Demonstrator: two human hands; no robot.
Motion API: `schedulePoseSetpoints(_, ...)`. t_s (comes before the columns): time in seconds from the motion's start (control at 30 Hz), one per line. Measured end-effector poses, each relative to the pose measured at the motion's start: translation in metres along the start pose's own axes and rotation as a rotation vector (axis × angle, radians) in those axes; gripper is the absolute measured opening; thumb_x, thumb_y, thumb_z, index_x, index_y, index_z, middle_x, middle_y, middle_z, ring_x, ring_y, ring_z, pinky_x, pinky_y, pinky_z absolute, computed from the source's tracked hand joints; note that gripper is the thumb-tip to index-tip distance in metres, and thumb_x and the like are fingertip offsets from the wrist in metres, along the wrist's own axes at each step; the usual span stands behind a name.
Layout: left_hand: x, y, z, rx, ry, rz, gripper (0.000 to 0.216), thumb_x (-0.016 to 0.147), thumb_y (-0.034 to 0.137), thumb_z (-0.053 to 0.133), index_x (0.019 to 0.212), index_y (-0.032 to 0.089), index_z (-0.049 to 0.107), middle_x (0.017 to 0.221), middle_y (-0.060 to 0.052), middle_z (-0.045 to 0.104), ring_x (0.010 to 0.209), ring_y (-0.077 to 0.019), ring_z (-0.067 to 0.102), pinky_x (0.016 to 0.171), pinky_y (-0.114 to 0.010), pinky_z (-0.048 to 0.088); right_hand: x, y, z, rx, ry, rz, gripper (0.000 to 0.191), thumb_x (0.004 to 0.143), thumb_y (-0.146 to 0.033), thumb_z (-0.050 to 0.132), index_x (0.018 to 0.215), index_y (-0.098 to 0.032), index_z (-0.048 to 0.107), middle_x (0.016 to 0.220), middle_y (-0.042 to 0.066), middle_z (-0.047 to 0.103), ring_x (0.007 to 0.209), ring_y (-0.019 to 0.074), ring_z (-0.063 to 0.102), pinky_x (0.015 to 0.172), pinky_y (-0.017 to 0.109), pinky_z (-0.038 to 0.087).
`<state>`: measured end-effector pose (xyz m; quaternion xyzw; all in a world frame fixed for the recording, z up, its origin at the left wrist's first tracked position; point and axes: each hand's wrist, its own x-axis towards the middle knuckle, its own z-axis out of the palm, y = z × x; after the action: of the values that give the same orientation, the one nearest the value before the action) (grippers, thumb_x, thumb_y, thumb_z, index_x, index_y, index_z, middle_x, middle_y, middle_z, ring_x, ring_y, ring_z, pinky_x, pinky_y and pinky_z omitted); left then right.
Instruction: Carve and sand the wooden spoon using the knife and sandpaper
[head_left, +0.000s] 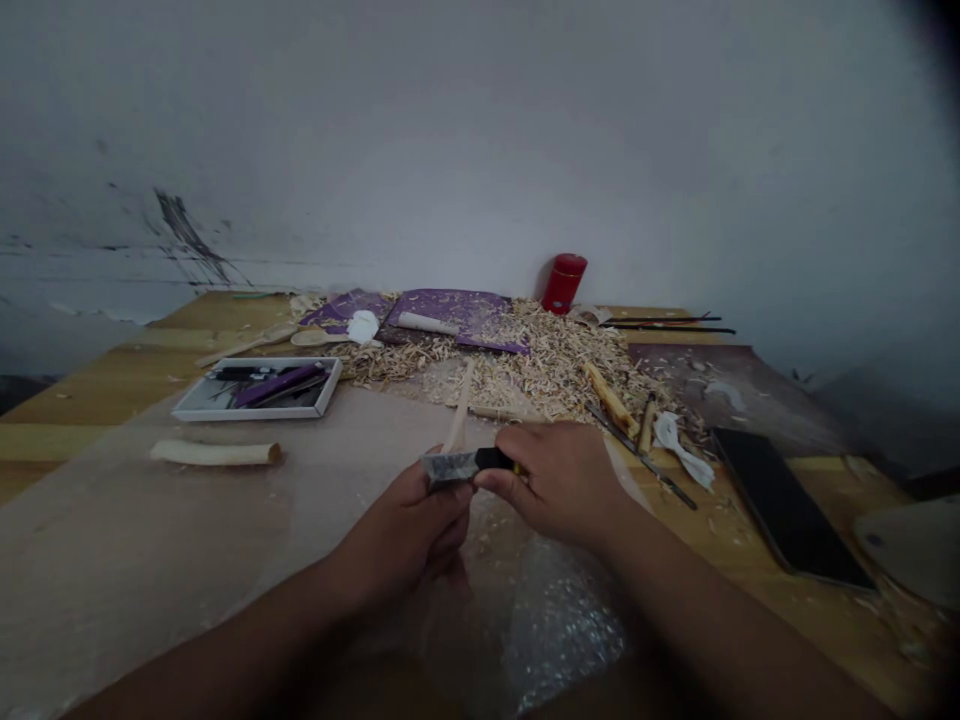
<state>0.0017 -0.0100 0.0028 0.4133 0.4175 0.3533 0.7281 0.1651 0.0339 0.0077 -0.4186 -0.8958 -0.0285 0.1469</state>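
At the middle of the table, my left hand (pixel 409 525) is closed around a slim, pale wooden piece (pixel 459 415) that points away from me. Its lower end is hidden in my fingers, so I cannot tell its full shape. My right hand (pixel 559 480) grips a carving knife (pixel 450 467) by its black handle, which has a bit of yellow. The broad grey blade lies crosswise over the near part of the wood, close to my left thumb. A bare wooden stick (pixel 216 454) rests to the left.
Wood shavings (pixel 555 360) pile up behind my hands. A white tray (pixel 322 402) of tools stands left. A red canister (pixel 564 283) leans by the wall. At right lie a thin metal file (pixel 652 462) and a black phone (pixel 787 505). Translucent plastic sheeting (pixel 187 530) covers the table's front.
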Motion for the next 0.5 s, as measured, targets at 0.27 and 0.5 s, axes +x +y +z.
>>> schedulePoseSetpoints(0.27,-0.004,0.0,0.001,-0.052,-0.036,0.051,0.005,0.08,0.025,0.039,0.078,0.021,0.039,0.037,0.013,0.033,0.025,-0.0025,0.023,0.04,-0.027,0.046,-0.006,0.047,-0.015,-0.087,0.322,0.413,0.044,0.081,-0.054,0.025,0.066,-0.019,0.048,0.053,0.0,0.05,0.05,0.0123,0.045,0.047,0.023,0.017)
schedulePoseSetpoints(0.5,-0.001,0.004,0.0,-0.034,-0.078,0.003,0.008,0.079,0.028,0.041,0.077,0.02,0.04,0.038,0.011,0.037,0.027,-0.0031,0.025,0.042,-0.025,0.044,-0.002,0.025,-0.009,0.057,0.115,0.226,0.043,0.083,-0.052,0.026,0.067,-0.018,0.047,0.058,-0.001,0.052,0.053,0.0107,0.046,0.048,0.021,0.018)
